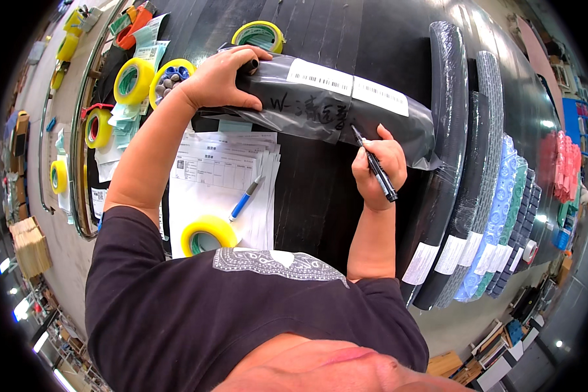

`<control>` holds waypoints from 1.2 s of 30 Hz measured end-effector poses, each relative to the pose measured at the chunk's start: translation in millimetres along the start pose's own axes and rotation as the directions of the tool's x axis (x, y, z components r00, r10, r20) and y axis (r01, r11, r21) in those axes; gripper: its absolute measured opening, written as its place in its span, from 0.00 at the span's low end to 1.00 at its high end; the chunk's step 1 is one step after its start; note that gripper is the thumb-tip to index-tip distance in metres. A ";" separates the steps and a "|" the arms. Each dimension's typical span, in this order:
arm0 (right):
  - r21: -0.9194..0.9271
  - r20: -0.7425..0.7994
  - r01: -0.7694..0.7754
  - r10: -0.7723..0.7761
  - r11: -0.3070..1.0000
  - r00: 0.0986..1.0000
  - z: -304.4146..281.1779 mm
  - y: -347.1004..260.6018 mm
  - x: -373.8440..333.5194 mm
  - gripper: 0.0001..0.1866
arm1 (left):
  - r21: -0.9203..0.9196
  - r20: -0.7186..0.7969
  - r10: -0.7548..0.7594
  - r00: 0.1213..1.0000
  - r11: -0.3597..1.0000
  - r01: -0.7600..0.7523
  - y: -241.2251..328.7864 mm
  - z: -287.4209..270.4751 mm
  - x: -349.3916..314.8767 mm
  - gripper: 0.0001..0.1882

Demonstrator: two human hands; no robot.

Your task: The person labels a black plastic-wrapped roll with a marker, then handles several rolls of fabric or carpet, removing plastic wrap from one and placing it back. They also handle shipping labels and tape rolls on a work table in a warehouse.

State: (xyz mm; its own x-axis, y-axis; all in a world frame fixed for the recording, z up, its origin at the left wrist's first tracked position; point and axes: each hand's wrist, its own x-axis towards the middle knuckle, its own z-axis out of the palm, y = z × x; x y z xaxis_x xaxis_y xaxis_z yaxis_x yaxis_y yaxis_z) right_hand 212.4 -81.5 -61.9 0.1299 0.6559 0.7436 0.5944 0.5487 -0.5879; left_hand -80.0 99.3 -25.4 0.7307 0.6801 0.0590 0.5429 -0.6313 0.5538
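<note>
A long package (385, 130) in black plastic wrap lies across the table, with white barcode labels (380, 95) along its upper side and dark handwriting below them. My left hand (225, 77) grips its left end, thumb on the near side; a small black cylinder (249, 66), perhaps a pen cap, shows between the fingers. In my right hand (382, 163) is a black marker (375, 168), pinched in a writing grip. Its tip meets or hovers just over the package beside the handwriting; which of the two I cannot tell.
Printed sheets (206, 196) lie near me with a blue-and-white pen (247, 198) and a yellow tape roll (209, 234). More tape rolls (133, 81) sit left. Wrapped rolls of matting (445, 130) line the right side. A tape roll (259, 36) stands beyond the package.
</note>
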 end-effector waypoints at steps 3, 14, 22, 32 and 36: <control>-0.004 0.039 -0.005 0.006 1.000 0.999 -4.5 0.3 -0.4 0.09 | -0.002 -0.025 0.025 0.999 1.000 -0.025 -5.1 2.5 -1.0 0.41; -0.065 -0.008 -0.021 0.021 0.998 1.000 -8.4 2.2 4.3 0.09 | -0.026 -0.003 0.004 1.000 1.000 -0.004 -0.2 1.0 -0.2 0.31; -0.043 -0.016 -0.039 0.038 0.998 0.999 -9.8 3.3 3.1 0.07 | -0.027 -0.003 0.014 1.000 1.000 -0.014 -0.8 1.1 0.3 0.30; -0.020 -0.006 -0.039 0.039 0.999 0.999 -12.4 2.2 -0.1 0.08 | -0.014 -0.005 -0.001 1.000 1.000 0.001 0.5 1.4 -0.3 0.30; -0.048 0.000 -0.015 0.015 0.999 1.000 -12.3 3.4 -2.3 0.08 | -0.015 0.000 -0.011 1.000 1.000 0.011 -0.6 2.1 0.5 0.30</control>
State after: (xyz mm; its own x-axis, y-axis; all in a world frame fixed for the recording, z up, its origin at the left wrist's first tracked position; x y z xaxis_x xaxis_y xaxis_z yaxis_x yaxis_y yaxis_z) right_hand 223.9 -87.5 -61.7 0.1385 0.6639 0.7349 0.6299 0.5136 -0.5826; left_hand -79.1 99.2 -27.4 0.7247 0.6871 0.0524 0.5449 -0.6179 0.5668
